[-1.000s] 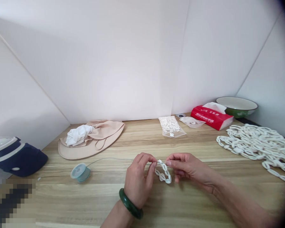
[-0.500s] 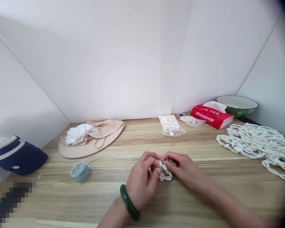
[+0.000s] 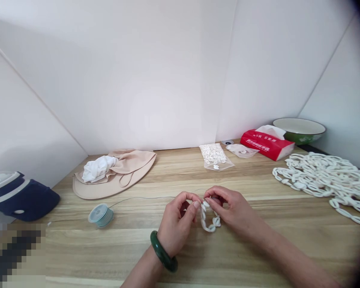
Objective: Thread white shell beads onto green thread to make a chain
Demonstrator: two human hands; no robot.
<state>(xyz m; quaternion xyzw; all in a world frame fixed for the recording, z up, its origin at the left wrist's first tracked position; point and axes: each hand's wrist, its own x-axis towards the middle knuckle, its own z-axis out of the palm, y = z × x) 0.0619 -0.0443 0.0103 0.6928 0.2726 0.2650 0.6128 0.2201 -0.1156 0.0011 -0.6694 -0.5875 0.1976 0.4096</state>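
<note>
Wall (image 3: 144, 72), white, panelled, behind everything.
Table (image 3: 108, 256), wood-grained, running up to the wall.
Heap of strung white shells (image 3: 327, 176), loosely tangled, at the table's right.
Hat (image 3: 108, 192), beige, wide-brimmed, lying near the wall at left.
Dark blue item (image 3: 39, 200), with a pale band and top, at the far left edge.
Bowl (image 3: 307, 138), green outside, white inside, in the back right corner.
Tissue pack (image 3: 265, 146), red, beside the bowl, a white tissue standing out.
Right hand (image 3: 231, 206), bare, thumb and forefinger pinched on the upper end of the loop.
Left hand (image 3: 178, 220), bare, thumb and forefinger pinched at that same end, just beside the right fingertips; the exact bit gripped is too small to tell.
Cloth (image 3: 98, 168), white, crumpled on the hat.
Bag of shells (image 3: 214, 156), clear, near the wall.
Second bag (image 3: 243, 150), clear, between that bag and the tissue pack.
Bangle (image 3: 164, 254), dark green, around the left wrist.
Spool (image 3: 101, 216), pale blue-green, in front of the hat.
Loop of white shells (image 3: 209, 229), hanging between the hands.
Thread (image 3: 150, 198), thin, from spool to left hand.
</note>
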